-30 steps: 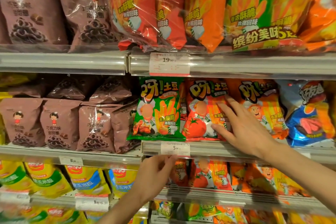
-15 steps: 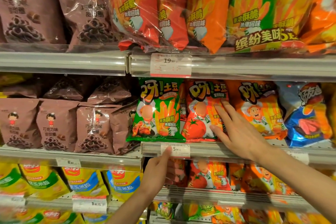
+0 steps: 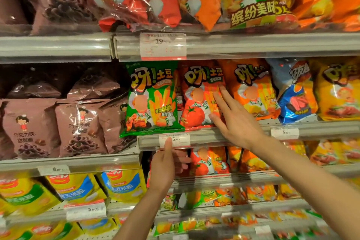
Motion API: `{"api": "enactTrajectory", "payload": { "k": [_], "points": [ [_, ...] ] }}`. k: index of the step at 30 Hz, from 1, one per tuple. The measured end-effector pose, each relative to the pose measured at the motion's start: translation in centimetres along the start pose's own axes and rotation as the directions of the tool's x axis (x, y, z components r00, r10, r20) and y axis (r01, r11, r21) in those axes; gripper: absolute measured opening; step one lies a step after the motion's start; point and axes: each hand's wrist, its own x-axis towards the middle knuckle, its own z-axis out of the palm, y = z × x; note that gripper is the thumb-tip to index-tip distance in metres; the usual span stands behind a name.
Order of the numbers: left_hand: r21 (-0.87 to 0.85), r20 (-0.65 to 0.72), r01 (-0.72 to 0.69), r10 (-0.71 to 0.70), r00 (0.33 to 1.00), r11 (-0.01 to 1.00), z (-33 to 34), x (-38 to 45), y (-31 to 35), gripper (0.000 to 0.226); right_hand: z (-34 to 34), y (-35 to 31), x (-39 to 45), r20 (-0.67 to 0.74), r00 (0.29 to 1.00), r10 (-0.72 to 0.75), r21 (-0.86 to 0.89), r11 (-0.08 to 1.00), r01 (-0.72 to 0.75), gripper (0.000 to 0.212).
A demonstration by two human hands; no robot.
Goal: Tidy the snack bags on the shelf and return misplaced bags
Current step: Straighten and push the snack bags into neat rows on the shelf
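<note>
Red tomato bag (image 3: 196, 103) on the middle shelf (image 3: 243, 135) lies under my right hand (image 3: 236, 122), fingers flat, gripping nothing; green bag (image 3: 152, 101) at its nine o'clock. My left hand (image 3: 165, 163) thumbs the price tag (image 3: 175, 139). Probably straightening: next, push it back square

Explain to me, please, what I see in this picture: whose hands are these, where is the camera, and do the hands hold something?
There is no machine here. A person wears a camera on the head, so you look forward and down at their own two hands before a shop shelf of snack bags. The right hand lies with straight fingers on the red tomato bag, between a green bag and an orange bag. It presses the bag and does not grip it. The left hand reaches up from below; its thumb touches the price tag on the shelf edge. Neither hand holds a bag.
</note>
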Motion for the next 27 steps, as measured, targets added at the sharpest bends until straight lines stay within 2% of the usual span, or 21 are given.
{"api": "enactTrajectory", "payload": {
  "k": [3, 5, 9, 13, 16, 18, 20, 22, 24, 27],
  "points": [
    [0.005, -0.053, -0.046, 0.046, 0.998, 0.999, 0.1, -0.3, 0.0, 0.061, -0.1, 0.4, -1.4, 0.0, 0.999, -0.04, 0.03, 0.999, 0.04, 0.071],
    [0.075, -0.089, -0.087, 0.093, 0.992, 0.993, 0.9, -0.6, -0.1, 0.051, -0.2, 1.0, -2.7, -0.004, 0.997, -0.071, 0.062, 0.996, 0.071, 0.07],
    [0.162, -0.031, -0.165, 0.172, 0.985, 0.973, 4.4, -2.3, -0.2, 0.027, -0.4, 3.1, -6.3, -0.028, 0.997, -0.072, 0.177, 0.981, 0.075, 0.067],
    [0.161, -0.011, -0.159, 0.162, 0.987, 0.974, 10.2, -4.1, -1.2, 0.009, -0.4, 7.2, -10.6, -0.058, 0.992, 0.107, 0.396, 0.915, -0.076, 0.063],
    [0.143, -0.039, -0.157, 0.164, 0.986, 0.977, 15.8, -5.6, -1.5, 0.007, -0.8, 10.9, -14.1, -0.132, 0.966, 0.221, 0.538, 0.835, -0.118, 0.052],
    [0.11, -0.04, -0.121, 0.126, 0.991, 0.987, 19.4, -6.8, -1.9, 0.007, -1.5, 13.8, -16.7, -0.066, 0.937, 0.344, 0.6, 0.764, -0.238, 0.034],
    [0.115, -0.015, -0.08, 0.083, 0.996, 0.99, 22.6, -7.6, -2.1, 0.008, -1.6, 17.1, -19.5, 0.089, 0.909, 0.407, 0.623, 0.689, -0.37, 0.042],
    [0.154, 0.004, -0.058, 0.058, 0.998, 0.986, 25.3, -8.3, -2.0, 0.011, -1.7, 20.4, -21.9, 0.17, 0.883, 0.437, 0.623, 0.647, -0.441, 0.048],
    [0.171, -0.005, -0.044, 0.045, 0.999, 0.984, 27.2, -8.8, -1.8, 0.014, -2.0, 23.2, -23.4, 0.218, 0.84, 0.496, 0.613, 0.601, -0.514, 0.049],
    [0.235, -0.03, -0.043, 0.051, 0.998, 0.971, 28.9, -8.7, -2.2, 0.016, -2.7, 26.1, -24.6, 0.199, 0.8, 0.566, 0.576, 0.593, -0.563, 0.055]
  ]
}}
